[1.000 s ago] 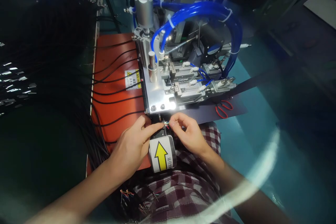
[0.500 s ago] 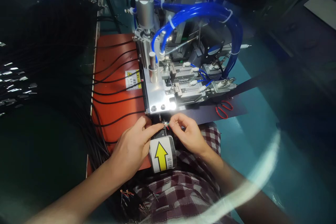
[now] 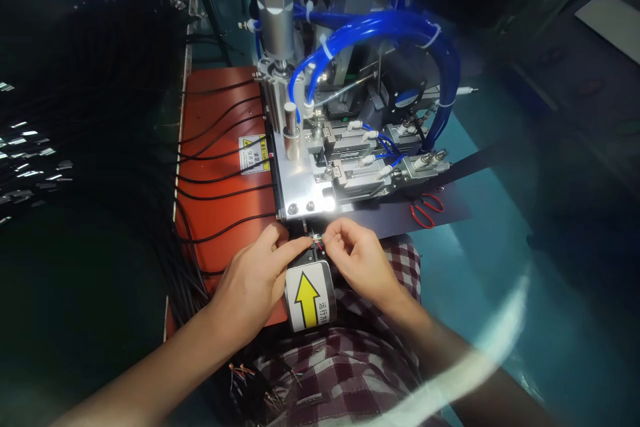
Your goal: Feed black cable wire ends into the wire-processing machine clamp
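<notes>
Over a teal floor [image 3: 480, 213], beside a red-orange work surface [image 3: 215, 120], two bare hands [image 3: 305, 260] pinch fine colored wires [image 3: 319, 239].

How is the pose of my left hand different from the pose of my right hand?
The left hand stretches one digit straight towards the fine wires, while the right hand is curled, its fingertips together beside them. The left hand is partly over the orange plate; the right hand is partly over the checked cloth. Both are bare and reach the same small spot.
</notes>
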Demonstrator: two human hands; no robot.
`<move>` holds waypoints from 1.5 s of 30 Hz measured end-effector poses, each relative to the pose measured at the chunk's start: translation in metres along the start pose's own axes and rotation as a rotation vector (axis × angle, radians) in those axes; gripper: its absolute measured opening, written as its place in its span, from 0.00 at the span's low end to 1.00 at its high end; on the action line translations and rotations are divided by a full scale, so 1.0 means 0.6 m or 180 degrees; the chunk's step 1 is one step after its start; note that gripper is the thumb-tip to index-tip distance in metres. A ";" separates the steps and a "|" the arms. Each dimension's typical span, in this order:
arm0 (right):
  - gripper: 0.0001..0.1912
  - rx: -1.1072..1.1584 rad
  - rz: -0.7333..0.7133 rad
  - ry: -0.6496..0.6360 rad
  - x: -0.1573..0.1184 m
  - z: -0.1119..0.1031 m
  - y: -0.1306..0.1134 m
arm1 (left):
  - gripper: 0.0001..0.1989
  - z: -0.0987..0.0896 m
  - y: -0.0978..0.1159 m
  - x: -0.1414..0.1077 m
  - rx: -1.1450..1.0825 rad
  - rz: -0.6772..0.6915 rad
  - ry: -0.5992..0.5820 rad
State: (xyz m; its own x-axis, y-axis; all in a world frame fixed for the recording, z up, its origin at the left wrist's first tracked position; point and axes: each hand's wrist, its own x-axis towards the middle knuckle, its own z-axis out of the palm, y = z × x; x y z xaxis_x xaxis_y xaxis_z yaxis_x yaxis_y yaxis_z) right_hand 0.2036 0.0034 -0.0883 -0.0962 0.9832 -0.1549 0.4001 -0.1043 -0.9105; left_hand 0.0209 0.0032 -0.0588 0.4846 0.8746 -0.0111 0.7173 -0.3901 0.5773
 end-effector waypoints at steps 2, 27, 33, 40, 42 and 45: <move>0.07 -0.0338 -0.0089 0.0068 -0.001 -0.002 -0.007 | 0.19 0.000 0.000 0.001 0.0013 0.0020 -0.0009; 0.05 -0.0596 -0.0772 -0.0044 0.006 -0.011 0.004 | 0.19 0.002 -0.001 0.000 0.0145 0.0074 -0.0047; 0.05 -0.0539 -0.0835 -0.0097 0.009 -0.012 0.007 | 0.20 0.004 -0.004 -0.003 0.0155 -0.0019 -0.0117; 0.06 0.0066 0.0210 -0.0234 0.004 -0.002 -0.003 | 0.20 0.006 -0.005 -0.004 0.0236 0.0041 -0.0058; 0.06 -0.0329 0.0081 -0.0089 0.003 -0.003 -0.011 | 0.20 0.006 -0.005 -0.003 0.0252 0.0082 -0.0030; 0.06 -0.0488 -0.0045 0.0004 0.003 -0.006 -0.014 | 0.20 0.006 -0.005 -0.003 0.0274 0.0102 -0.0010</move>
State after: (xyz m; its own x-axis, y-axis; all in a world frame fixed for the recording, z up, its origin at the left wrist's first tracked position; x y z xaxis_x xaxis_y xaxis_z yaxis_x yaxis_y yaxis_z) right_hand 0.2035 0.0068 -0.0792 -0.1018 0.9846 -0.1418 0.5333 -0.0663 -0.8433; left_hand 0.0197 0.0016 -0.0637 0.5095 0.8605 0.0035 0.7417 -0.4412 0.5052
